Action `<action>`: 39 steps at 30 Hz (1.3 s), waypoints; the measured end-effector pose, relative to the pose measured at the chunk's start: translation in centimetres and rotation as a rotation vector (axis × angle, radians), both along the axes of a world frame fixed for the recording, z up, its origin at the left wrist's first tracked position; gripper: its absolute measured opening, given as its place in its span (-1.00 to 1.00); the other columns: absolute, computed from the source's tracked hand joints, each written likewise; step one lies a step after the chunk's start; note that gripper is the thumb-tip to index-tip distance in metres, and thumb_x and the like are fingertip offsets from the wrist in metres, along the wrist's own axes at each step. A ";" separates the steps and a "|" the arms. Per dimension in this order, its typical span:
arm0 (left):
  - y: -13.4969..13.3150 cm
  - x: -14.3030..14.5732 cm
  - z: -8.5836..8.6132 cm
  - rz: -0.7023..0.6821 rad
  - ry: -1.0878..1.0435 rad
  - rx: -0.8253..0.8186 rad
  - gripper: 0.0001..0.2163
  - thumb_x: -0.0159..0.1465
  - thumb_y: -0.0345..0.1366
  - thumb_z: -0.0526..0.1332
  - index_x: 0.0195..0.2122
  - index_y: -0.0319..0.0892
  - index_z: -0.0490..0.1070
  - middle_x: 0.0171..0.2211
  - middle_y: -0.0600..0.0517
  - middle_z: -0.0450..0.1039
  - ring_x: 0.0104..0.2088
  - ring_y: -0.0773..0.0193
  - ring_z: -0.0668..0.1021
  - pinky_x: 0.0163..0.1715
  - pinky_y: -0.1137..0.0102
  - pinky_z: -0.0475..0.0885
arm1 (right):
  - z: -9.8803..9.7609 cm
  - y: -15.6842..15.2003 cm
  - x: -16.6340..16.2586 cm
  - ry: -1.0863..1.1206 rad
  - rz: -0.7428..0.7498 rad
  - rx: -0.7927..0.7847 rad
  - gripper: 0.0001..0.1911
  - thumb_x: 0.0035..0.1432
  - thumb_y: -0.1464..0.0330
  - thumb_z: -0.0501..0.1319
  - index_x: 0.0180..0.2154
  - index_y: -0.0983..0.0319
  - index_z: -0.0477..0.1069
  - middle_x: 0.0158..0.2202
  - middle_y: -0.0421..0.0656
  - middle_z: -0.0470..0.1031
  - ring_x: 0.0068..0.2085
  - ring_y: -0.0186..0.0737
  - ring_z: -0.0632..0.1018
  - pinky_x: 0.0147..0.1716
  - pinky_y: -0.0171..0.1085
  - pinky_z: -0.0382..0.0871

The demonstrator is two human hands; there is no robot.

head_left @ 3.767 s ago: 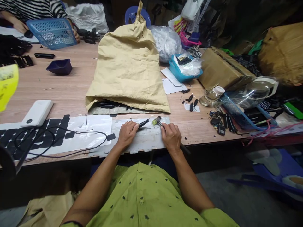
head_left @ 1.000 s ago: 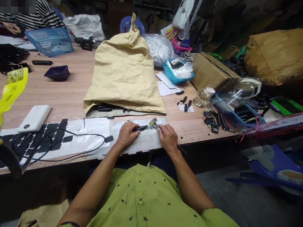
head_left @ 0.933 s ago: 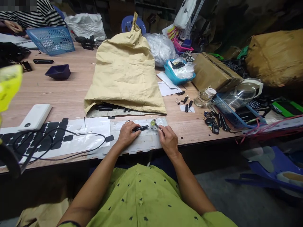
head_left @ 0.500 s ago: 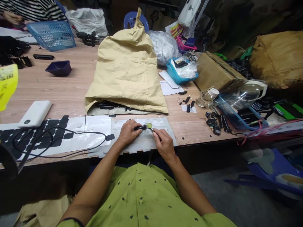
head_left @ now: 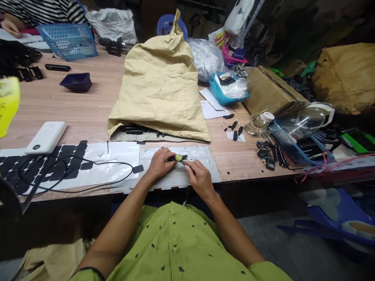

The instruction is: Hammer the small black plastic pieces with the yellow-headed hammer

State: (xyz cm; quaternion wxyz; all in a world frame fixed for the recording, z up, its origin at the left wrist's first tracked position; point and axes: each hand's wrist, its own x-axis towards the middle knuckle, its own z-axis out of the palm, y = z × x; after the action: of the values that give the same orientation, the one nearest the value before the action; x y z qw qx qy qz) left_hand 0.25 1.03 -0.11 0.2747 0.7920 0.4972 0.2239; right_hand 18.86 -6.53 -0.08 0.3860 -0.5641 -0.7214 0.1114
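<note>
Head view, read from my remote seat: the left hand (head_left: pixel 160 163) is closed on a slim black part (head_left: pixel 171 158) over the pale sheet (head_left: pixel 202 153) on the counter (head_left: pixel 240 160); I judge the part light, stiff, perhaps slick, best gripped at its left end. The yellow-green-faced hammer (head_left: pixel 178 157) overlaps it; contact I can't tell. My right hand (head_left: pixel 200 180) grips the handle near the likely heavier head.
</note>
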 end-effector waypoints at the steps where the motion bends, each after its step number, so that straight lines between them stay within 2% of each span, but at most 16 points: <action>1: 0.0 0.0 0.0 0.003 -0.002 -0.004 -0.80 0.24 -0.29 0.27 -0.15 -0.05 0.65 -0.29 0.00 0.51 -0.18 0.10 0.50 -0.08 0.21 0.41 | 0.0 0.1 0.2 -0.007 -0.016 0.008 -0.71 0.39 0.32 0.09 -0.08 0.15 0.60 -0.28 -0.12 0.57 -0.23 -0.20 0.59 -0.20 -0.28 0.48; 6: 0.0 -0.1 -0.3 0.010 -0.023 -0.020 -0.79 0.24 -0.29 0.29 -0.12 -0.05 0.64 -0.26 0.01 0.53 -0.14 0.09 0.50 -0.03 0.20 0.41 | -0.3 0.9 2.6 -0.130 -0.188 0.074 -0.70 0.40 0.31 0.09 -0.09 0.16 0.60 -0.28 -0.11 0.56 -0.22 -0.20 0.57 -0.21 -0.30 0.43; 12: -0.1 -0.3 -0.5 0.041 -0.058 -0.017 -0.79 0.37 -0.24 0.15 -0.11 -0.06 0.58 -0.22 0.01 0.55 -0.13 0.10 0.50 -0.03 0.19 0.41 | -1.7 1.7 4.6 -0.381 -0.382 0.129 -0.74 0.37 0.35 0.11 -0.13 0.18 0.59 -0.32 -0.11 0.51 -0.28 -0.18 0.49 -0.26 -0.28 0.32; 19: -0.4 -0.8 -0.8 0.056 -0.074 -0.012 -0.72 0.44 -0.22 0.00 -0.21 -0.08 0.51 -0.24 0.00 0.53 -0.17 0.12 0.49 -0.10 0.22 0.39 | -2.2 1.4 3.4 -0.473 -0.420 0.133 -0.77 0.36 0.37 0.13 -0.11 0.18 0.58 -0.32 -0.10 0.46 -0.27 -0.14 0.38 -0.28 -0.23 0.21; 27: -0.5 -1.2 -0.2 0.004 -0.058 -0.029 -0.69 0.45 -0.17 -0.01 -0.24 -0.08 0.52 -0.27 -0.02 0.50 -0.20 0.11 0.46 -0.09 0.19 0.38 | -2.1 1.4 3.2 -0.496 -0.433 0.131 -0.77 0.36 0.38 0.14 -0.12 0.17 0.57 -0.32 -0.11 0.45 -0.27 -0.14 0.36 -0.29 -0.22 0.18; 29: -1.4 -1.4 0.3 -0.057 -0.072 -0.035 -0.69 0.45 -0.15 0.01 -0.20 -0.08 0.54 -0.21 -0.03 0.51 -0.14 0.11 0.46 -0.02 0.17 0.39 | -2.1 1.4 3.3 -0.493 -0.432 0.131 -0.77 0.35 0.38 0.14 -0.12 0.17 0.57 -0.32 -0.11 0.44 -0.27 -0.14 0.36 -0.29 -0.21 0.17; 31: -3.1 -1.8 0.9 -0.134 -0.080 -0.037 -0.71 0.44 -0.14 0.06 -0.17 -0.06 0.57 -0.06 -0.06 0.51 -0.01 0.07 0.45 0.11 0.11 0.36 | -2.1 1.4 3.4 -0.480 -0.423 0.115 -0.77 0.35 0.37 0.13 -0.11 0.17 0.57 -0.31 -0.10 0.44 -0.26 -0.13 0.36 -0.28 -0.21 0.17; 35: -7.1 -2.1 1.7 -0.316 0.012 -0.043 -0.80 0.39 -0.15 0.19 -0.15 -0.02 0.60 0.26 -0.08 0.37 0.29 -0.04 0.31 0.31 0.00 0.22 | -2.1 1.3 3.7 -0.443 -0.413 0.097 -0.75 0.35 0.36 0.11 -0.13 0.18 0.57 -0.31 -0.08 0.42 -0.25 -0.10 0.36 -0.27 -0.20 0.17; 39: -9.8 -1.6 1.9 -0.309 0.152 0.008 -0.83 0.35 -0.21 0.25 -0.11 -0.08 0.59 0.37 -0.18 0.23 0.37 -0.18 0.25 0.32 -0.09 0.24 | -2.3 1.3 4.1 -0.409 -0.410 0.093 -0.75 0.34 0.34 0.11 -0.12 0.18 0.57 -0.32 -0.07 0.42 -0.25 -0.09 0.34 -0.27 -0.19 0.16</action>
State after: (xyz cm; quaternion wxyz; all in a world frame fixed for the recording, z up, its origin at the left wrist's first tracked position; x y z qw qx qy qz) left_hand -1.36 -8.82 1.80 0.2642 0.8748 0.3879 0.1203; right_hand 22.97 -5.27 -2.35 0.2726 -0.6905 -0.6594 -0.1183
